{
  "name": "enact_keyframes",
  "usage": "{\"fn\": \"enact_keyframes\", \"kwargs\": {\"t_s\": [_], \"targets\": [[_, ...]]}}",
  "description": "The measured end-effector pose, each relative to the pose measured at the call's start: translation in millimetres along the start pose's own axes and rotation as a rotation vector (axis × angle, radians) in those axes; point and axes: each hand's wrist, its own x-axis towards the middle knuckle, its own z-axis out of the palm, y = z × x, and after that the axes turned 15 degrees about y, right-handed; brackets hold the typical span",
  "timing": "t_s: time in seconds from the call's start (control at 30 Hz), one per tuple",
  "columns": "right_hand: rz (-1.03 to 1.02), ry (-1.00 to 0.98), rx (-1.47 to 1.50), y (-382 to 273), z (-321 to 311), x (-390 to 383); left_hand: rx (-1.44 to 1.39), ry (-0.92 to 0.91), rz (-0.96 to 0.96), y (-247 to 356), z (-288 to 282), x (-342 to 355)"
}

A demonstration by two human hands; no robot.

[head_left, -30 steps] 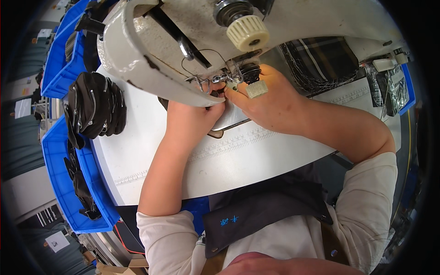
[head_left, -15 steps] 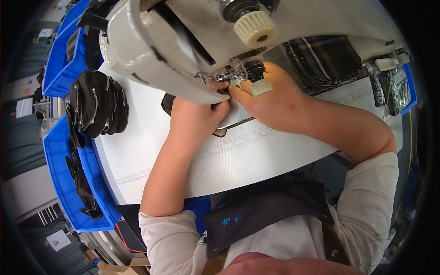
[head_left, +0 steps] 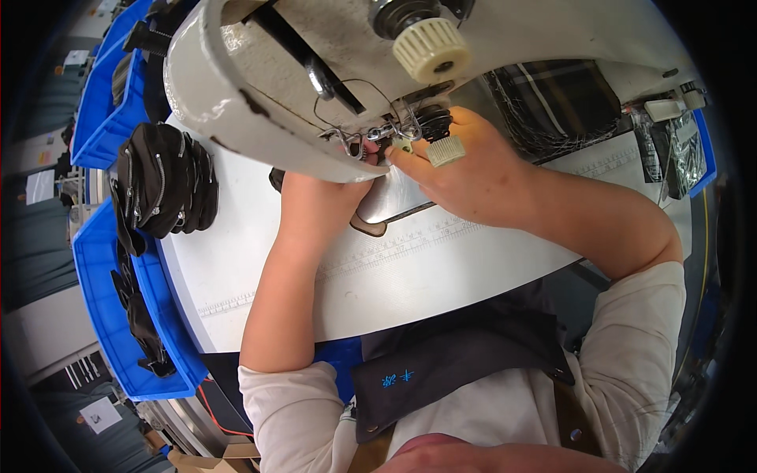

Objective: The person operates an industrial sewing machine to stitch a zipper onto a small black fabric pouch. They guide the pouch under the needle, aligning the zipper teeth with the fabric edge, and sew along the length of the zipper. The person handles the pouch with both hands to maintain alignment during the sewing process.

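Under the pale head of a sewing machine (head_left: 209, 71), both my hands work close to the needle area. My left hand (head_left: 319, 205) is closed, its fingers partly hidden behind the machine's lower edge. A dark fabric piece (head_left: 276, 180) pokes out on its left side, seemingly in its hold. My right hand (head_left: 477, 169) is bent in from the right, thumb and fingers drawn together by the presser foot and a ribbed cream knob (head_left: 446, 151). What its fingertips hold is hidden. Below the hands show a shiny metal plate (head_left: 397, 197) and a small brown-edged tab (head_left: 368, 227).
A stack of dark zippered pouches (head_left: 162, 181) stands at the table's left edge, beside blue bins (head_left: 98, 296). Dark striped fabric pieces (head_left: 560, 106) lie right of the machine. Clear plastic packets (head_left: 684, 158) sit at the far right. Printed rulers (head_left: 410, 244) cross the white tabletop.
My left hand has shifted slightly left and up, its thumb now hidden behind the machine head. More of the metal plate shows. A loop of thread stands out above the needle area. My right hand barely moved.
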Motion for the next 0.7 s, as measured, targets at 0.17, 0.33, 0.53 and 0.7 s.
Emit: {"fn": "enact_keyframes", "kwargs": {"t_s": [0.17,0.33,0.53,0.7], "targets": [[-0.013,0.215,0.031,-1,12,1,-0.077,0.000,-0.001,-1,-1,-1],[-0.011,0.194,0.074,1,13,2,-0.144,0.083,0.165,-4,1,-5],[-0.002,0.189,0.074,-1,16,2,0.122,0.221,0.358,-1,-5,-10],[-0.025,0.216,0.062,-2,12,2,0.036,-0.012,0.011,2,-9,-4]]}}
